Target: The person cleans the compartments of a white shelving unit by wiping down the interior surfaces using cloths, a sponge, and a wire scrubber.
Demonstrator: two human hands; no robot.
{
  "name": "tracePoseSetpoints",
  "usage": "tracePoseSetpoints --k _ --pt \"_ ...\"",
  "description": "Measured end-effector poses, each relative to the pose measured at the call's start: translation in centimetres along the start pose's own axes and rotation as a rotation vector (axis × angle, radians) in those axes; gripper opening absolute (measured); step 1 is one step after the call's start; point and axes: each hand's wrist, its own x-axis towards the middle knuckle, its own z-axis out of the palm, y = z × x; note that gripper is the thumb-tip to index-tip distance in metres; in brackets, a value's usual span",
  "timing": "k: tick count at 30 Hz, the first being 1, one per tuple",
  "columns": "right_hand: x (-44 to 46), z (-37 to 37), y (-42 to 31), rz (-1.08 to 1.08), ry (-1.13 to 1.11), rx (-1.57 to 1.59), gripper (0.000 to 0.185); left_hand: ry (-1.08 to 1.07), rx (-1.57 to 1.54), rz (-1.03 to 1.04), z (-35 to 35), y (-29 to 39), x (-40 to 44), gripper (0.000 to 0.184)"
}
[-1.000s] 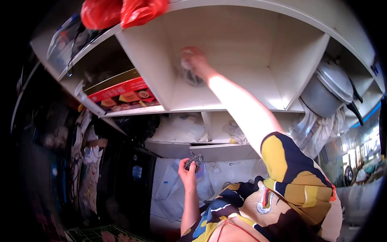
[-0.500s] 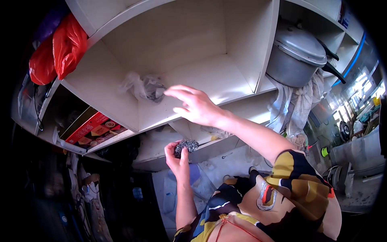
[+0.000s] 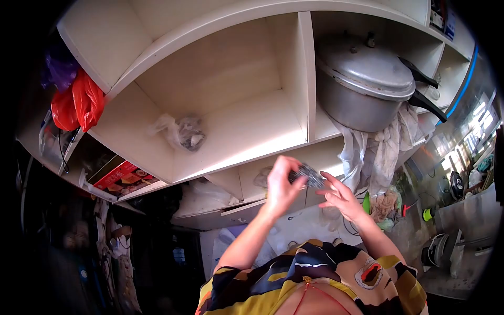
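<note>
My left hand [image 3: 282, 184] is closed around a grey steel wool scourer [image 3: 308, 176], held in front of the shelf edge. Close by on its other side, my right hand [image 3: 342, 198] has its fingers apart; its fingertips reach the scourer's edge, and whether they touch it I cannot tell. On the shelf board above and to the left lies a crumpled clear plastic bag [image 3: 190, 134] with something greyish inside.
A pressure cooker [image 3: 362, 79] stands in the right compartment, its black handles jutting out. A whitish cloth [image 3: 386, 147] hangs below it. Red plastic bags [image 3: 79, 102] hang at the left, above a red box [image 3: 123, 178]. The white shelf divider [image 3: 306, 79] stands between compartments.
My left hand has moved up and right with the scourer. My right hand has come down from beside the plastic bag to the scourer. The view has shifted.
</note>
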Motion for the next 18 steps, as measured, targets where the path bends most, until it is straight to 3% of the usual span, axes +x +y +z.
tracePoseSetpoints --k 1,3,5,7,8,10,13,16,18 --pt "-0.1 -0.2 -0.2 -0.004 -0.011 -0.001 0.06 -0.086 -0.032 0.06 2.7 0.3 -0.9 0.033" --pt "-0.5 -0.9 -0.5 -0.001 0.03 0.331 0.054 -0.205 -0.097 -0.01 7.4 0.3 -3.0 0.03" --pt "-1.0 -3.6 1.0 0.08 0.194 0.277 0.045 -0.224 -0.075 0.021 10.3 0.5 -3.8 0.028" --pt "-1.8 -5.9 2.0 0.021 0.227 0.161 0.041 -0.408 0.078 0.042 10.1 1.2 -3.8 0.038" --pt "-2.4 -6.5 1.5 0.108 0.27 0.237 0.04 -0.432 0.072 0.073 10.4 -0.1 -4.4 0.048" --pt "-3.1 -7.3 0.8 0.131 0.3 0.217 0.038 -0.315 -0.052 -0.029 10.1 -1.7 -5.3 0.049" --pt "-3.2 -7.6 0.0 0.09 0.255 0.141 0.032 -0.166 0.034 -0.344 8.4 -4.3 -7.3 0.045" --pt "-1.9 -7.2 -0.2 0.104 0.129 -0.049 0.025 -0.098 -0.023 -0.232 7.5 -0.9 -6.7 0.045" --pt "-0.6 -5.1 0.0 -0.044 0.108 -0.04 0.03 -0.113 -0.227 -0.246 7.9 1.2 -6.4 0.051"
